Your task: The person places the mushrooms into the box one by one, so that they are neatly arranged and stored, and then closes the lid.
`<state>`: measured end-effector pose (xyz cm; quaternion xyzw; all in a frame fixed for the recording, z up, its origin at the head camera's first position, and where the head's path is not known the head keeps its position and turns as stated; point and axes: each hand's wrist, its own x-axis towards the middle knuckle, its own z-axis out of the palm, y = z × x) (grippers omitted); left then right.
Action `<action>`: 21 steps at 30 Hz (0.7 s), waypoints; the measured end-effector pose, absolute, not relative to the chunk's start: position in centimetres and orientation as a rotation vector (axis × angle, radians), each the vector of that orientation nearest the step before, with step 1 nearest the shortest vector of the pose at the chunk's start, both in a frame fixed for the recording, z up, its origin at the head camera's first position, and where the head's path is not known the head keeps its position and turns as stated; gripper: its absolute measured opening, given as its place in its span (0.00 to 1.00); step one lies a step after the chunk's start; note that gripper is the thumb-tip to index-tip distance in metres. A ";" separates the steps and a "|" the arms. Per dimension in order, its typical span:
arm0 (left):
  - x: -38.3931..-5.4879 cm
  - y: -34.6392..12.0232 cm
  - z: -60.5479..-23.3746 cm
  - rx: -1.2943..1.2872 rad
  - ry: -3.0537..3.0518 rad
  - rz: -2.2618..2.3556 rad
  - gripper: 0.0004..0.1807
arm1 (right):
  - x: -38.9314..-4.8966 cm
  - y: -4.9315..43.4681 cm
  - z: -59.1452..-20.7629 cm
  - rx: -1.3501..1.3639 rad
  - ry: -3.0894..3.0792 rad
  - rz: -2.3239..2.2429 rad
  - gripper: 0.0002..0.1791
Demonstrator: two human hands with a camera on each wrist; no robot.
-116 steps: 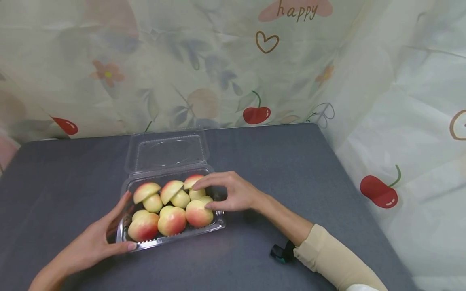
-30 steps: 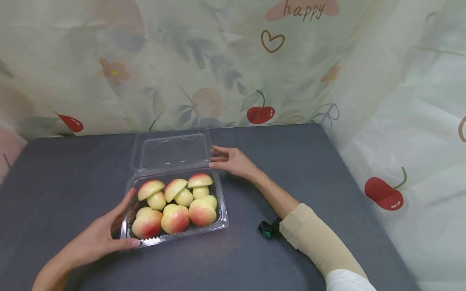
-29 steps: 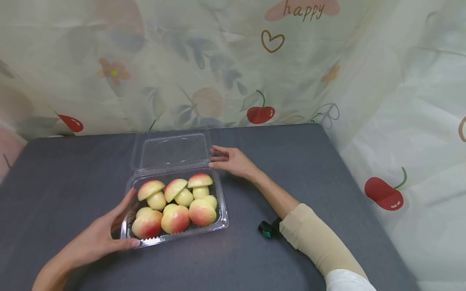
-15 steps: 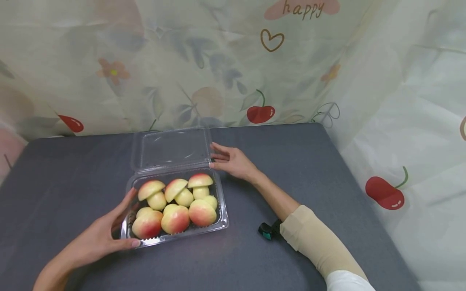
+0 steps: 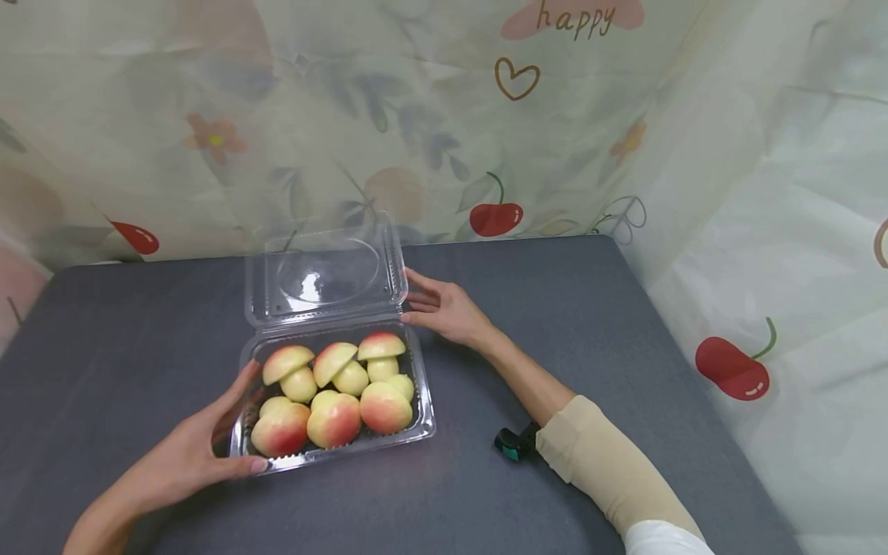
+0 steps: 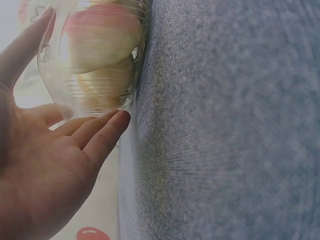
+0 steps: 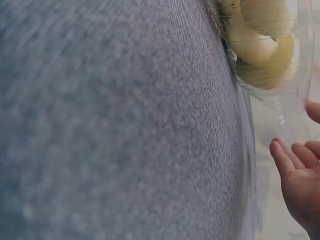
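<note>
In the head view a clear plastic clamshell box [image 5: 333, 453] rests on the dark table, several yellow-and-red mushroom-shaped pieces [image 5: 336, 420] filling it in two rows. Its transparent lid [image 5: 333, 271] leans back, raised partway off the table behind. My left hand [image 5: 183, 455] holds the box's left end, thumb at the front corner and fingers along the side. At the lid's right edge is my right hand [image 5: 447, 310], index fingertip against the lid and thumb near the hinge. In the right wrist view its fingers [image 7: 282, 152] extend loosely beneath the lid.
The grey table [image 5: 527, 339] ends at the back against a printed curtain [image 5: 430, 116], which hangs close behind the lid. Another curtain side [image 5: 777, 231] runs along the right. A small black device [image 5: 513, 445] sits by my right forearm's beige sleeve.
My right hand has left the back-right mushroom-shaped piece for the lid's right edge. The lid, flat on the table before, has tilted upward in the last second. My left hand stays put.
</note>
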<state>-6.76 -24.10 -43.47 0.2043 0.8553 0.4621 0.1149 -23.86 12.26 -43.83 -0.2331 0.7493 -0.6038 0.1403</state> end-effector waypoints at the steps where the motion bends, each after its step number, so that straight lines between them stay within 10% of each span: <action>1: -6.8 -24.1 -43.5 0.601 2.509 1.355 0.63 | -23.8 12.3 -43.8 -0.676 2.161 -1.755 0.42; 21: -6.9 -23.9 -43.2 0.485 2.479 1.287 0.64 | -22.9 13.2 -43.4 -0.783 2.028 -1.880 0.40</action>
